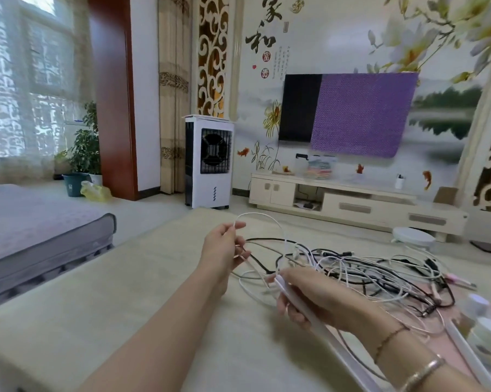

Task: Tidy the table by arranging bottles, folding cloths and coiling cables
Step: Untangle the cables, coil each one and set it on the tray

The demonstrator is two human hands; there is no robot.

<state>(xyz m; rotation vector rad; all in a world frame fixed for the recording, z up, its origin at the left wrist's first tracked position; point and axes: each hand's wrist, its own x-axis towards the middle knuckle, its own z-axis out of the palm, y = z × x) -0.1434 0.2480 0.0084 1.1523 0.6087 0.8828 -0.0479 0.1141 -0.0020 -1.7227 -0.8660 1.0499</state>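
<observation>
Right hand (317, 295), nearest, grips a white cable (269, 219) w/ curled fingers; left hand (224, 247) pinches its loop up high, prob. to pull it free from the cable pile (380, 273) near the table's (125, 292) right edge.

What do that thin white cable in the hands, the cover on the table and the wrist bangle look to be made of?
The thin white cable looks plastic-sheathed, smooth and slightly glossy: it holds a springy loop above the left hand. The pale cream table cover looks like matte woven cloth, soft and dull, though blur hides any weave. The gold-coloured bangle on the right wrist seems polished metal, judging by its bright highlights.
</observation>
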